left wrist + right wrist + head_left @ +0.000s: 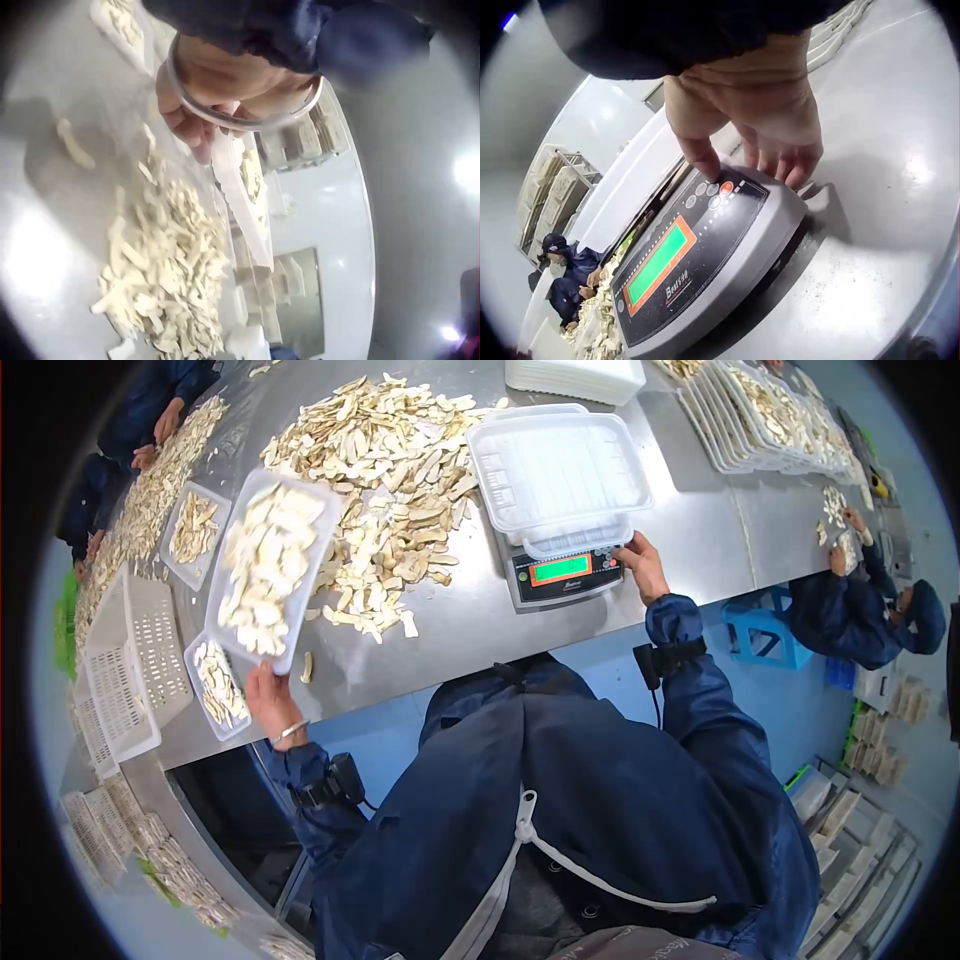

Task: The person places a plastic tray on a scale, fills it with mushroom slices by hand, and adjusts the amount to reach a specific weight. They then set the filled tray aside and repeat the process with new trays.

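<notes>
At the left, my left hand [272, 705] grips the near end of a white plastic tray [297, 645], tilted, carrying pale dried slices [268, 560] that look like mushroom. In the left wrist view the same tray [238, 196] shows edge-on beyond the fingers. My right hand [645, 565] is at the right corner of a digital scale [570, 592] with a lit green display. Seen from the right wrist, its thumb [703, 159] touches the button area while the other fingers rest along the scale's side. Empty clear trays [560, 470] sit on the scale.
A large heap of slices [400, 490] lies on the steel table [450, 645] between tray and scale. Smaller filled trays [195, 535] and a perforated white basket [140, 660] stand left. Stacked filled trays [735, 420] are at the back right. Other people work at both sides.
</notes>
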`<state>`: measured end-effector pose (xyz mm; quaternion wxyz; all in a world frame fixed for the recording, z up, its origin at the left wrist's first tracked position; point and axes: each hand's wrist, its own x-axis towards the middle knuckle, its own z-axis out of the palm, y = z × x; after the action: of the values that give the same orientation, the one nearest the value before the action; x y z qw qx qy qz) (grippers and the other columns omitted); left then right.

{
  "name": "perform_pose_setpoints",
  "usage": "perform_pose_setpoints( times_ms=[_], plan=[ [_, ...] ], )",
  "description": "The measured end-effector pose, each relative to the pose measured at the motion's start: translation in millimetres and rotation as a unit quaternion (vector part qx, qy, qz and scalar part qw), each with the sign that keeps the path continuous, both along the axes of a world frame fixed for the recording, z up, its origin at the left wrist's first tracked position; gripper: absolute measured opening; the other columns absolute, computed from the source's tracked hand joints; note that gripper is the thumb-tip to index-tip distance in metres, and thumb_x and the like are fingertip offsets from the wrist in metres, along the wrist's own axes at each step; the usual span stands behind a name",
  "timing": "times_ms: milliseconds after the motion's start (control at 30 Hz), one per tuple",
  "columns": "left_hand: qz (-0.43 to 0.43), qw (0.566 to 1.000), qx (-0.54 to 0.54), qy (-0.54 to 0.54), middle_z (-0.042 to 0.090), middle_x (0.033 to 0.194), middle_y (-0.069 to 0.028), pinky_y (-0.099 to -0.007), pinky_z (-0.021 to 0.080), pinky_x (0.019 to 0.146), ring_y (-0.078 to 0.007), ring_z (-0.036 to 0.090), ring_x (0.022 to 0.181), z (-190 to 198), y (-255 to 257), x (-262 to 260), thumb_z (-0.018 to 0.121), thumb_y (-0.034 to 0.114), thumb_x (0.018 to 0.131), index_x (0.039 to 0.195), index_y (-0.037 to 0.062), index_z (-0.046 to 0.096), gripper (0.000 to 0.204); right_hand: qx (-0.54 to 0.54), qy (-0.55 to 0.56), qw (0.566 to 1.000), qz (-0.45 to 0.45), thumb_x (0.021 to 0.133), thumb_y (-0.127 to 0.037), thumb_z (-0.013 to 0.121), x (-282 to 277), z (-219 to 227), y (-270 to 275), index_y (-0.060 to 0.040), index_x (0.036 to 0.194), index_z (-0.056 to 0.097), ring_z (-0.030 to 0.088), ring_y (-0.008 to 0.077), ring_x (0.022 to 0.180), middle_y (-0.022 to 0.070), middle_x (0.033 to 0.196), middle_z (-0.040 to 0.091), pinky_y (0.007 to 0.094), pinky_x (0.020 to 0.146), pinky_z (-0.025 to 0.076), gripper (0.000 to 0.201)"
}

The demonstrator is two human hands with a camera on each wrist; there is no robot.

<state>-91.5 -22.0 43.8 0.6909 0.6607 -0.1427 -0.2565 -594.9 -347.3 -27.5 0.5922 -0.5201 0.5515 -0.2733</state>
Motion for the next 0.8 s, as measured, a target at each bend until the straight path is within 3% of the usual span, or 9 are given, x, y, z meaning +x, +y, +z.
perform_pose_setpoints(
  times_ms=[100,233,400,433,533,733,800],
  plan=[
    [-0.049,0.998,-0.022,0.029,0.063,0.092,-0.0049,-0.0297,0.049,0.078,-0.0138,0.06,0.085,37.8,-63.3,-46.4,0.06,0.012,0.091,0.095,0.0044,0.058,0.009,-0.021,-0.037,0.999,-0.002,0.079,-0.004,0.062,4.9,-1.6,1.5,0.0018,0.125,0.051,0.055,0.0135,0.084,0.004,0.089,0.058,0.0256,0.079,0.044,0.047],
    [-0.141,0.987,-0.038,0.068,0.063,0.089,-0.0033,-0.0267,0.049,0.073,-0.0106,0.059,0.08,52.1,-124.9,-89.2,0.06,0.012,0.091,0.095,0.0047,0.06,0.008,-0.037,0.005,0.999,0.024,0.081,-0.007,0.062,-1.0,12.1,-2.2,0.0001,0.128,0.05,0.057,0.0145,0.087,0.0081,0.093,0.061,0.0269,0.081,0.045,0.05],
    [-0.239,0.968,-0.012,0.073,0.063,0.085,-0.0007,-0.0205,0.045,0.064,-0.0064,0.058,0.072,70.3,-187.7,-134.7,0.061,0.01,0.091,0.092,0.0058,0.059,0.005,-0.245,0.115,0.962,-0.022,0.082,-0.009,0.058,-19.7,81.5,-60.8,0.0028,0.115,0.061,0.061,0.0154,0.092,0.011,0.096,0.065,0.0285,0.083,0.047,0.035],
    [-0.237,0.969,-0.006,0.065,0.064,0.085,-0.001,-0.0211,0.046,0.064,-0.0065,0.058,0.072,70.4,-199.1,-141.5,0.061,0.01,0.09,0.091,0.0058,0.059,0.005,-0.216,0.009,0.976,-0.01,0.086,-0.01,0.056,-4.3,111.9,-65.4,0.0035,0.112,0.063,0.06,0.0137,0.088,0.0093,0.095,0.065,0.0271,0.081,0.047,0.03],
    [-0.263,0.963,-0.001,0.054,0.063,0.083,-0.0009,-0.0225,0.048,0.062,-0.0063,0.058,0.07,72.7,-230.0,-159.7,0.062,0.009,0.09,0.088,0.0058,0.058,0.005,-0.086,-0.145,0.981,0.097,0.088,-0.011,0.056,26.2,157.6,-89.9,0.003,0.111,0.063,0.058,0.011,0.082,0.0073,0.093,0.065,0.0251,0.077,0.047,0.028],
    [-0.265,0.964,-0.001,-0.036,0.06,0.078,0.0016,-0.0197,0.047,0.062,-0.0044,0.055,0.068,69.5,-269.5,-171.7,0.064,0.008,0.089,0.085,0.0044,0.056,0.009,-0.17,-0.06,0.974,0.137,0.087,-0.008,0.059,34.3,158.2,-136.7,0.0006,0.103,0.059,0.053,0.0082,0.075,0.001,0.086,0.061,0.0235,0.069,0.044,0.018],
    [-0.245,0.965,-0.005,-0.096,0.059,0.078,0.0016,-0.0186,0.046,0.062,-0.0038,0.054,0.068,61.5,-279.0,-172.3,0.064,0.008,0.088,0.085,0.004,0.056,0.009,-0.223,-0.025,0.963,0.148,0.084,-0.006,0.061,33.7,152.5,-149.0,0.0004,0.1,0.058,0.054,0.0092,0.071,0.0036,0.081,0.06,0.0254,0.065,0.045,0.017]
  ],
)
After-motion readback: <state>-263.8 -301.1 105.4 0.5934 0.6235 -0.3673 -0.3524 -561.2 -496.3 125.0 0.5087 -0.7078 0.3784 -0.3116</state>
